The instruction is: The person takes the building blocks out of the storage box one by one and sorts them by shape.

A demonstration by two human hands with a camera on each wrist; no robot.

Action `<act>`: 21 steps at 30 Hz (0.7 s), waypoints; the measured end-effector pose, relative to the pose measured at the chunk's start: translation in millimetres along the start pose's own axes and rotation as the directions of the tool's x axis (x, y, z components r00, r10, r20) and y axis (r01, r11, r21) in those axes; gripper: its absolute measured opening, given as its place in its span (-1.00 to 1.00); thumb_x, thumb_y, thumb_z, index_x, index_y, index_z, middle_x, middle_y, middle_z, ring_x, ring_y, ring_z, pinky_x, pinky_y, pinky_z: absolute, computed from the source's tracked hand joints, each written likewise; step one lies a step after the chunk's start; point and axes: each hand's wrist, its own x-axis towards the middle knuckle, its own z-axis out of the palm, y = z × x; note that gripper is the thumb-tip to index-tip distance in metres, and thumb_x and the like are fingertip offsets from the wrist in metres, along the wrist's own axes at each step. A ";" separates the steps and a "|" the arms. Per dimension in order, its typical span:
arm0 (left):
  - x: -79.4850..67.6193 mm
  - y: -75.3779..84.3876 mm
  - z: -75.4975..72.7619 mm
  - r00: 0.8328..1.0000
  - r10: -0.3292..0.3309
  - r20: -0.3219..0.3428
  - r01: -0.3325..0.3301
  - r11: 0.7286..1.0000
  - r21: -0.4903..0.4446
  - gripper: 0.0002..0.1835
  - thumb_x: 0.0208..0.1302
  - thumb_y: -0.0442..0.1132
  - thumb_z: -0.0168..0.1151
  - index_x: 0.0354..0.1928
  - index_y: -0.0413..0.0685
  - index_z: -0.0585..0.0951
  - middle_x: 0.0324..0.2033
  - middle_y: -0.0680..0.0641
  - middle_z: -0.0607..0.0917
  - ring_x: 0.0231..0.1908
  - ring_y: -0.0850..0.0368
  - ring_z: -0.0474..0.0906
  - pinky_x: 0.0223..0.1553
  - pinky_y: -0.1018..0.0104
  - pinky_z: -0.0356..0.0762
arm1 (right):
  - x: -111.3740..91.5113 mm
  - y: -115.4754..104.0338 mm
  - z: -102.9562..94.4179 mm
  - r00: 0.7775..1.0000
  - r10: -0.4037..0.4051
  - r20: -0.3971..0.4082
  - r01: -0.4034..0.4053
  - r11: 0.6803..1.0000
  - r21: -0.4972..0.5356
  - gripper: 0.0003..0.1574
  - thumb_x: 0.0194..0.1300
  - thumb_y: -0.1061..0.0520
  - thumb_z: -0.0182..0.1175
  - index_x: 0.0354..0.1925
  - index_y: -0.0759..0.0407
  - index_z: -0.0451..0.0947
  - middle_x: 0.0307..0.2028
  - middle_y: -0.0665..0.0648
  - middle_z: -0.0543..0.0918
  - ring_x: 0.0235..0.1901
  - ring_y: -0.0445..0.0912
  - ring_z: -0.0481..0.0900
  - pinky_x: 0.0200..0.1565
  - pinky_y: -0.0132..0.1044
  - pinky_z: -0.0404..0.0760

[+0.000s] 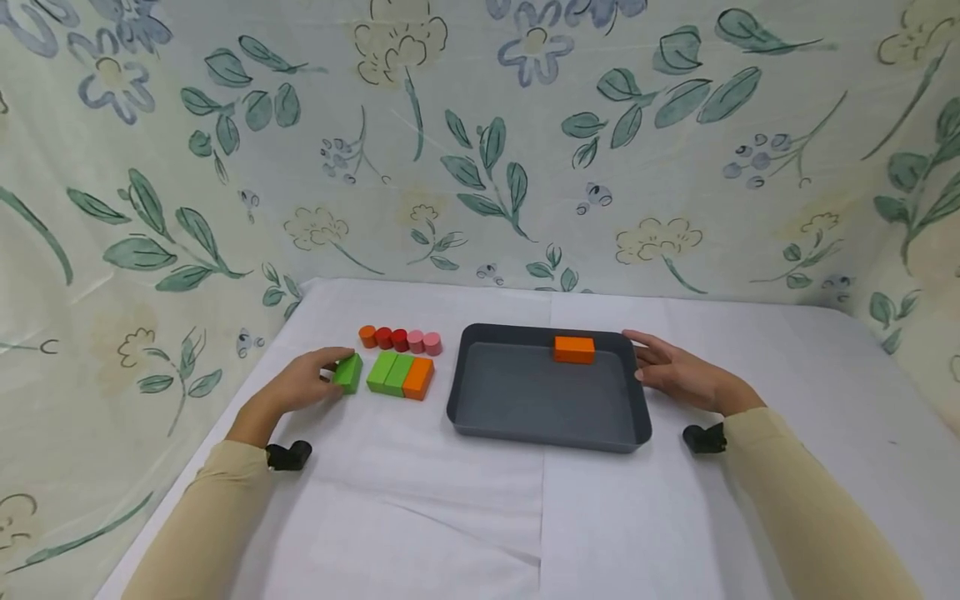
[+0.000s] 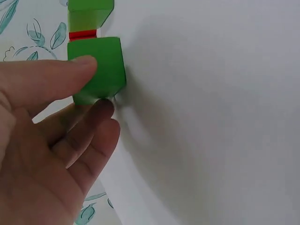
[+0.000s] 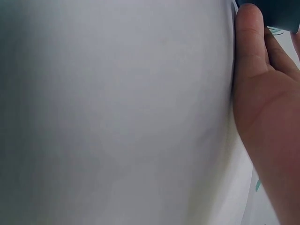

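My left hand [image 1: 303, 385] pinches a green block [image 1: 348, 373] between thumb and fingers, at the left end of the row of blocks. Up close in the left wrist view, the thumb lies on one face of that green block [image 2: 101, 68] and the fingertips are at its lower edge. Just right of it, two green blocks [image 1: 390, 372] and an orange block [image 1: 418, 379] lie side by side. My right hand [image 1: 678, 372] rests with extended fingers against the right outer side of a dark grey tray [image 1: 540, 408]. An orange block [image 1: 574, 350] sits inside the tray by its back wall.
Behind the blocks stands a row of small cylinders: an orange one [image 1: 367, 336], red ones [image 1: 392, 338] and pink ones [image 1: 424, 342]. A white cloth [image 1: 420, 500] covers the table. Flowered fabric [image 1: 480, 150] hangs along the back and left.
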 end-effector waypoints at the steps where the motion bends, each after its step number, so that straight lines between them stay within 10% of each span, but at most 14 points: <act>1: 1.4 0.3 -1.4 1.000 0.000 0.018 0.000 1.000 0.007 -0.31 0.19 -0.37 0.25 0.41 -0.15 0.36 0.31 -0.33 0.47 0.21 -0.30 0.45 0.22 -0.22 0.47 | -0.5 0.0 -0.1 1.000 -0.001 0.000 0.001 1.000 0.000 0.14 0.36 0.11 0.14 0.59 -0.12 -0.38 0.59 0.29 -0.32 0.56 0.32 -0.22 0.50 0.26 -0.10; 21: 19.4 5.6 3.3 1.000 0.019 0.010 -0.019 0.998 -0.054 -0.36 0.19 -0.43 0.18 0.37 -0.07 0.43 0.36 -0.33 0.42 0.24 -0.34 0.47 0.26 -0.21 0.46 | -1.2 0.1 -1.8 1.000 0.005 0.000 -0.005 1.000 -0.014 0.16 0.35 0.07 0.16 0.59 -0.14 -0.39 0.59 0.28 -0.32 0.56 0.32 -0.23 0.50 0.27 -0.12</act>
